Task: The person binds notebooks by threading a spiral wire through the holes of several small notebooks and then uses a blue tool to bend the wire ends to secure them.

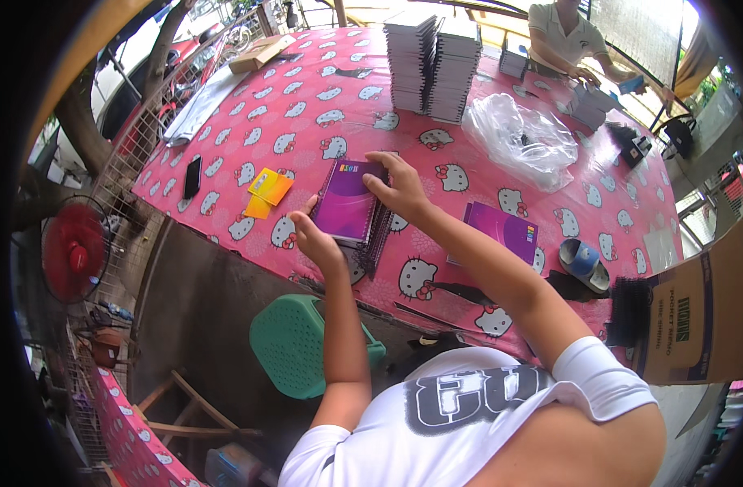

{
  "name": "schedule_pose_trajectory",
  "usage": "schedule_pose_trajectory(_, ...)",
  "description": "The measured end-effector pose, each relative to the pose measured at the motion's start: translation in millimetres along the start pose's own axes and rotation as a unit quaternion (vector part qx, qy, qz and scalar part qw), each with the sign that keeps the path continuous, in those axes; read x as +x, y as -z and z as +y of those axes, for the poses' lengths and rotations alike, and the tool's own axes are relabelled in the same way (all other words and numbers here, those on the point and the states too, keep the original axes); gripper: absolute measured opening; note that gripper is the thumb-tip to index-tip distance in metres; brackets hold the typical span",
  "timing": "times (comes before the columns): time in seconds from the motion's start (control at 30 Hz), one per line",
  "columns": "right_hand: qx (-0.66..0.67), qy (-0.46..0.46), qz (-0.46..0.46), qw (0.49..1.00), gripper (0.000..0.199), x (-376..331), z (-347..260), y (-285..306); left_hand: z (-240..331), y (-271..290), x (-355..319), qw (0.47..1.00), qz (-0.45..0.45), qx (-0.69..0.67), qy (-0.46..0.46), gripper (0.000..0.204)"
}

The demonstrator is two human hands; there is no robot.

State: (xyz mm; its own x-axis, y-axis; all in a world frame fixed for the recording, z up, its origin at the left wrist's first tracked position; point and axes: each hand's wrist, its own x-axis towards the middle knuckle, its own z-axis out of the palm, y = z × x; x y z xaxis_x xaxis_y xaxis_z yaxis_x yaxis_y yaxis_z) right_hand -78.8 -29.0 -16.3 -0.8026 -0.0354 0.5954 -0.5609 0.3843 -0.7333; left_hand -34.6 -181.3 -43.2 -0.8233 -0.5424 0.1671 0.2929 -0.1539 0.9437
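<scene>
A small stack of purple spiral notebooks [348, 203] lies on the pink patterned tablecloth [306, 105]. My left hand [316, 239] grips the near corner of the stack. My right hand [400, 187] presses on its far right corner, fingers on the top cover. A single purple notebook [505, 231] lies flat to the right of my right forearm.
Two tall stacks of notebooks [432, 65] stand at the back. A crumpled clear plastic bag [521, 138], yellow and orange cards [267, 191], a black phone [192, 175] and a blue tape roll [584, 264] lie around. A cardboard box [696, 308] sits right. Another person [566, 36] works opposite. A green stool [294, 345] stands below.
</scene>
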Motion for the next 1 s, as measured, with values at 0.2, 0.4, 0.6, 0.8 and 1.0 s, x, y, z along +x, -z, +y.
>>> schedule_pose_trajectory(0.2, -0.129, -0.023, -0.019, 0.991, 0.055, -7, -17, 13, 21, 4, -4, 0.984, 0.107, 0.113, -0.085, 0.060)
schedule_pose_trajectory(0.4, -0.143, -0.241, 0.150, 0.948, 0.066, -94, -7, 210, 69, -44, -79, 0.948, -0.280, -0.122, -0.088, 0.034)
schedule_pose_trajectory(0.6, 0.139, -0.547, 0.075, 0.822, 0.051, -155, 7, 209, -89, -87, -87, 0.841, -0.434, -0.034, 0.320, 0.046)
schedule_pose_trajectory(0.8, 0.302, -0.532, 0.106, 0.784, 0.040, -164, 10, 234, -86, -103, -88, 0.780, -0.515, -0.027, 0.355, 0.056)
schedule_pose_trajectory(1.0, 0.301, -0.551, 0.109, 0.771, 0.038, -169, 19, 226, -93, -99, -81, 0.764, -0.524, -0.067, 0.369, 0.048)
